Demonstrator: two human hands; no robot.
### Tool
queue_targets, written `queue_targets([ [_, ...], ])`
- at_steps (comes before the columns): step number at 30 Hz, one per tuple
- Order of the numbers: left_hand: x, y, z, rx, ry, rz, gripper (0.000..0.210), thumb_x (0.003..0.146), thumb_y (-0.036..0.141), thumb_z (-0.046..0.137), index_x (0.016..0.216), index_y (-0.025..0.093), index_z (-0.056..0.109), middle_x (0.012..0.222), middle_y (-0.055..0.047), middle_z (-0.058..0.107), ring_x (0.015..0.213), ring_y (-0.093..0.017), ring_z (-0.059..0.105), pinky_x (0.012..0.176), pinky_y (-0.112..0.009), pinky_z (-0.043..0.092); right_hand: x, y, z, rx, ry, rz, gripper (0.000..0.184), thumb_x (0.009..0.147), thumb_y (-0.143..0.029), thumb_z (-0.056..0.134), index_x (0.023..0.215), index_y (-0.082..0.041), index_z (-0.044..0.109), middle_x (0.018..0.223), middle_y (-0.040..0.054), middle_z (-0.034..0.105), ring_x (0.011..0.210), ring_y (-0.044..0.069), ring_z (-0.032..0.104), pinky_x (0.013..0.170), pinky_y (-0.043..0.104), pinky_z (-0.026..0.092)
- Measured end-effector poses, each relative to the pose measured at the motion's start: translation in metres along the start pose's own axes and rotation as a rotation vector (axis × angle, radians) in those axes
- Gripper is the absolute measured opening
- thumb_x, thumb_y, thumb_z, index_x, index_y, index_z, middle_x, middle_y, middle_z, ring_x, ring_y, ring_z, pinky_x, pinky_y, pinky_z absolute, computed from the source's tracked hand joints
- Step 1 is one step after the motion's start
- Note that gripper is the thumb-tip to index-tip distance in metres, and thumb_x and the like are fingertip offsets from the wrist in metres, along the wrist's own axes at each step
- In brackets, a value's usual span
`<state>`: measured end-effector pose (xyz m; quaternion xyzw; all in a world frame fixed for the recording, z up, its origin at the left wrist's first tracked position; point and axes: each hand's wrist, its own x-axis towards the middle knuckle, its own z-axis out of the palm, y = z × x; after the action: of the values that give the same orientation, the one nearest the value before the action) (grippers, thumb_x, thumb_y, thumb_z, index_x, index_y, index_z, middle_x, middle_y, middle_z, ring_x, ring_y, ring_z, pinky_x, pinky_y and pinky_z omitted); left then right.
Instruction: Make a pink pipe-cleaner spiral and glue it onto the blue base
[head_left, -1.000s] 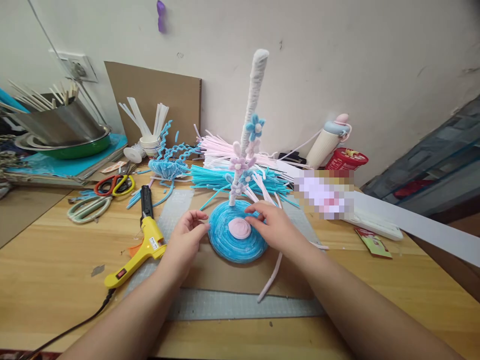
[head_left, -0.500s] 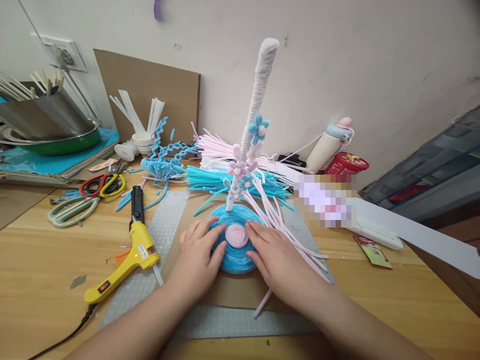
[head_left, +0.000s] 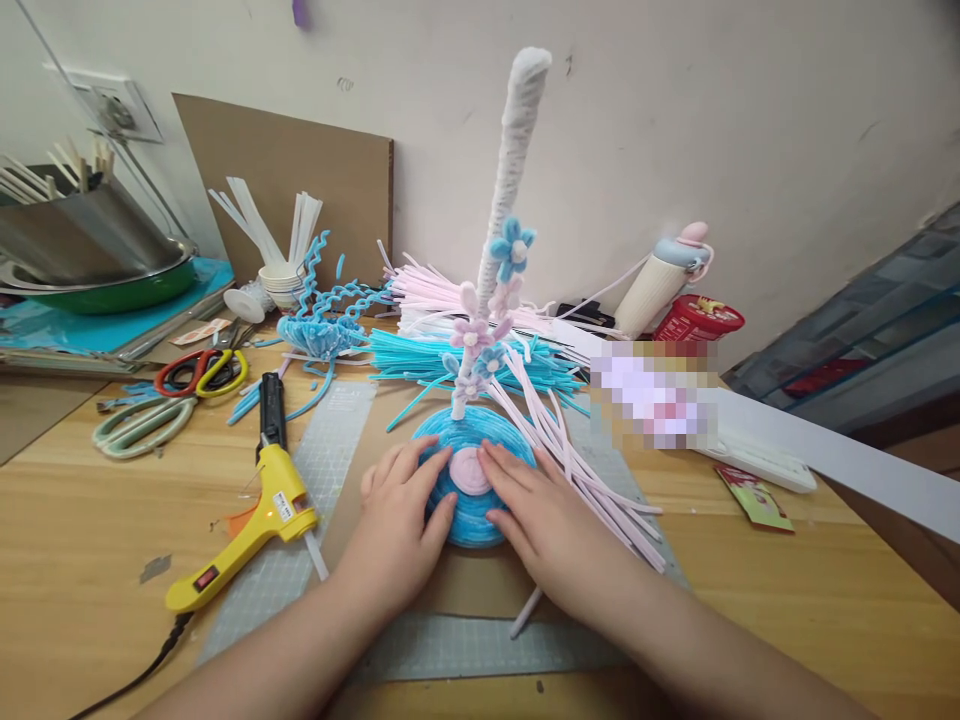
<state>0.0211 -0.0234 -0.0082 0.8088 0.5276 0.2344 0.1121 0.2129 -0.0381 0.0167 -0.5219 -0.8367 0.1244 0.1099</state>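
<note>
A round blue base (head_left: pixel 474 528) of coiled pipe cleaners lies on brown cardboard (head_left: pixel 480 590). At its middle sits a pale pink coiled disc (head_left: pixel 470 471). My left hand (head_left: pixel 401 515) rests on the base's left side, fingers stretched out. From the right, my right hand (head_left: pixel 544 520) lies with fingers extended, its fingertips touching the edge of the pink disc. A white wrapped post (head_left: pixel 510 165) rises from the back of the base, leaning slightly right. Blue and pink fuzzy flowers (head_left: pixel 512 250) are fixed along its lower half.
A yellow hot glue gun (head_left: pixel 281 495) lies left on the grey cutting mat (head_left: pixel 330 430), with scissors (head_left: pixel 146 425) beyond it. Behind are bundles of blue pipe cleaners (head_left: pixel 435 365) and pink ones (head_left: pixel 431 290). A bottle (head_left: pixel 652 285) and red tub (head_left: pixel 701 318) stand back right.
My right fingertips have shifted slightly left, over the edge of the pink disc. My left hand stays nearly in place. The camera view has tilted a little.
</note>
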Motion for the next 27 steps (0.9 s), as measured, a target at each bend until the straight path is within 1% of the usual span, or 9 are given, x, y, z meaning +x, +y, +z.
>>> queue_targets([
  [3, 0.001, -0.002, 0.001, -0.032, 0.084, -0.066, 0.037, 0.082, 0.026, 0.054, 0.118, 0.020, 0.055, 0.126, -0.011, 0.053, 0.118, -0.029, 0.044, 0.096, -0.050, 0.035, 0.007, 0.004, 0.007, 0.097, 0.179, 0.046, 0.059, 0.084, -0.028, 0.056, 0.140, -0.017, 0.038, 0.136, 0.0091, 0.051, 0.124, 0.026, 0.045, 0.108, 0.049, 0.030],
  [4, 0.002, -0.002, 0.001, -0.054, 0.111, -0.091, 0.036, 0.081, 0.025, 0.055, 0.117, 0.019, 0.055, 0.125, -0.011, 0.053, 0.117, -0.029, 0.045, 0.096, -0.050, 0.034, 0.010, 0.005, 0.009, 0.123, 0.216, 0.057, 0.063, 0.081, -0.031, 0.060, 0.139, -0.017, 0.038, 0.131, 0.0093, 0.054, 0.120, 0.026, 0.047, 0.106, 0.049, 0.032],
  [6, 0.003, -0.004, 0.002, -0.113, 0.148, -0.141, 0.036, 0.080, 0.023, 0.054, 0.115, 0.019, 0.055, 0.122, -0.011, 0.053, 0.116, -0.028, 0.046, 0.097, -0.049, 0.034, 0.014, 0.007, 0.014, 0.157, 0.251, 0.068, 0.069, 0.077, -0.032, 0.065, 0.139, -0.018, 0.038, 0.123, 0.0089, 0.059, 0.113, 0.028, 0.050, 0.101, 0.048, 0.035],
  [8, 0.005, -0.006, 0.003, -0.178, 0.171, -0.188, 0.034, 0.078, 0.021, 0.053, 0.112, 0.020, 0.055, 0.119, -0.009, 0.055, 0.115, -0.028, 0.046, 0.097, -0.048, 0.034, 0.017, 0.007, 0.017, 0.170, 0.270, 0.066, 0.069, 0.075, -0.031, 0.066, 0.138, -0.018, 0.039, 0.118, 0.0082, 0.061, 0.109, 0.028, 0.051, 0.099, 0.048, 0.034],
  [11, 0.006, -0.009, 0.003, -0.263, 0.185, -0.245, 0.033, 0.076, 0.020, 0.052, 0.109, 0.022, 0.055, 0.115, -0.008, 0.056, 0.113, -0.028, 0.047, 0.096, -0.048, 0.034, 0.020, 0.006, 0.019, 0.181, 0.296, 0.045, 0.063, 0.077, -0.026, 0.063, 0.135, -0.019, 0.042, 0.114, 0.0069, 0.062, 0.106, 0.026, 0.051, 0.099, 0.047, 0.031],
  [15, 0.007, -0.009, 0.004, -0.319, 0.172, -0.294, 0.032, 0.074, 0.019, 0.053, 0.106, 0.022, 0.056, 0.112, -0.008, 0.057, 0.110, -0.028, 0.047, 0.095, -0.049, 0.033, 0.024, 0.006, 0.021, 0.243, 0.320, 0.065, 0.061, 0.077, -0.025, 0.061, 0.134, -0.022, 0.041, 0.112, 0.0053, 0.062, 0.105, 0.025, 0.052, 0.097, 0.045, 0.031],
  [21, 0.006, -0.009, 0.004, -0.354, 0.154, -0.306, 0.033, 0.073, 0.019, 0.053, 0.105, 0.020, 0.056, 0.113, -0.008, 0.056, 0.109, -0.028, 0.047, 0.096, -0.048, 0.033, 0.028, 0.008, 0.023, 0.315, 0.278, 0.113, 0.069, 0.072, -0.028, 0.066, 0.135, -0.026, 0.039, 0.117, 0.0039, 0.060, 0.110, 0.025, 0.051, 0.098, 0.045, 0.028],
  [27, 0.007, -0.010, 0.004, -0.355, 0.134, -0.297, 0.034, 0.073, 0.018, 0.052, 0.106, 0.021, 0.057, 0.112, -0.008, 0.056, 0.108, -0.027, 0.048, 0.096, -0.048, 0.035, 0.026, 0.007, 0.021, 0.343, 0.267, 0.124, 0.064, 0.073, -0.025, 0.064, 0.133, -0.029, 0.042, 0.116, 0.0024, 0.061, 0.112, 0.025, 0.050, 0.099, 0.045, 0.027],
])
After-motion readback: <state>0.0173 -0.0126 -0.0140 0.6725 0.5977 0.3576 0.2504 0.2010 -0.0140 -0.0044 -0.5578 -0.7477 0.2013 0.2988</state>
